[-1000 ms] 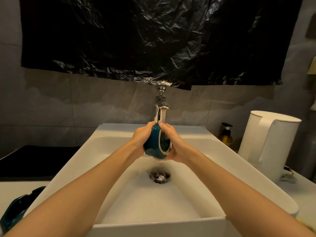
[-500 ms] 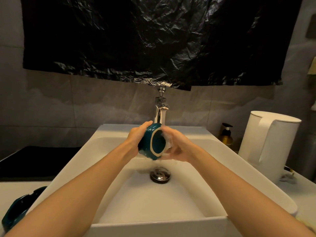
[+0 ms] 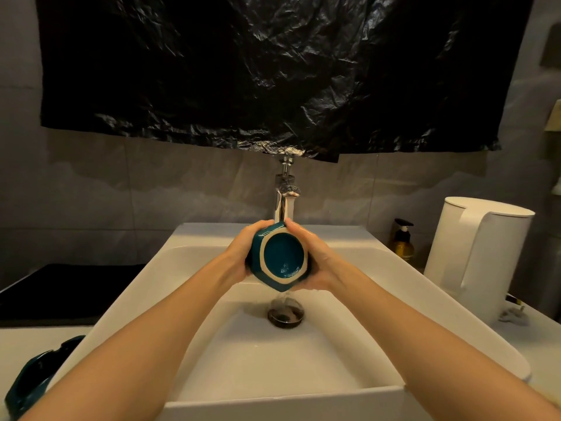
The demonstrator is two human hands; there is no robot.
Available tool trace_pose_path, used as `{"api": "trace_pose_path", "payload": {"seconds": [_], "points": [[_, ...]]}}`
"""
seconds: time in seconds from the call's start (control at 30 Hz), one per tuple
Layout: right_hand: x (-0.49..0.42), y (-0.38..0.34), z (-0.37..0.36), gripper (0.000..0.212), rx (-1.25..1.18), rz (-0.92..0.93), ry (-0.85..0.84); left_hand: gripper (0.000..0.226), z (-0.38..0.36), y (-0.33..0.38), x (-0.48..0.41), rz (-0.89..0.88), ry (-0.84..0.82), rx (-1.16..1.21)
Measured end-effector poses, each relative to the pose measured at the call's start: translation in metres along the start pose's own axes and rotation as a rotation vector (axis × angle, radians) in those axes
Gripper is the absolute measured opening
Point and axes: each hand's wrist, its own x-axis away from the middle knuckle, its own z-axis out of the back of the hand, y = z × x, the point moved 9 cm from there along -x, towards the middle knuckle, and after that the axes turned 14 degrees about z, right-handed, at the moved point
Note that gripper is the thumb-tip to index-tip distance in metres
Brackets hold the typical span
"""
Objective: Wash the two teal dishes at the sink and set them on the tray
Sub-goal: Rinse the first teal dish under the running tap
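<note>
A teal hexagonal bowl with a cream rim is held upright on its side under the chrome faucet, its opening facing me. My left hand cups its left side and my right hand cups its right side. Water runs down from the bowl toward the drain of the white sink. A second teal dish lies on the counter at the lower left, partly cut off by the frame and my left arm. A dark flat tray sits on the left, beyond the sink.
A white electric kettle stands on the counter to the right of the sink. An amber pump bottle is behind it by the wall. A black plastic sheet hangs over the faucet.
The bowl has turned in my hands from edge-on to opening toward me. My right hand moved from rubbing inside it to cupping its right side.
</note>
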Motion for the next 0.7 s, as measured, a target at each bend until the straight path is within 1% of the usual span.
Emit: {"api": "trace_pose_path", "payload": {"seconds": [0.07,0.1,0.2,0.23,0.3,0.37,0.5,0.57,0.63,0.7], "points": [[0.001,0.0,0.003,0.055,0.02,-0.033,0.018,0.032,0.0,-0.001,-0.001,0.003,0.016,-0.012],[-0.001,0.0,0.007,0.052,0.028,-0.034,0.03,0.032,-0.001,-0.003,-0.001,0.014,0.012,-0.004],[-0.003,-0.002,0.013,0.033,-0.01,-0.03,0.075,0.03,-0.005,-0.006,-0.002,0.08,-0.03,0.051],[-0.003,-0.002,0.012,0.031,-0.014,-0.028,0.073,0.029,-0.004,-0.007,-0.003,0.101,-0.046,0.076],[-0.006,-0.003,0.01,0.036,-0.023,-0.02,0.035,0.028,-0.002,-0.009,-0.005,0.143,-0.083,0.129],[-0.005,-0.004,0.003,0.037,-0.06,0.002,-0.037,0.027,0.0,-0.009,-0.008,0.165,-0.112,0.167],[0.002,-0.015,-0.006,0.03,-0.128,0.087,-0.131,0.024,0.006,-0.009,-0.008,0.199,-0.151,0.245],[0.001,-0.019,-0.008,0.026,-0.15,0.128,-0.119,0.023,0.005,-0.007,-0.007,0.192,-0.174,0.249],[-0.002,-0.022,-0.008,0.024,-0.137,0.158,-0.062,0.025,0.003,-0.004,-0.005,0.158,-0.164,0.235],[-0.001,-0.022,-0.005,0.029,-0.141,0.158,0.013,0.035,-0.002,-0.001,-0.006,0.113,-0.164,0.263]]}}
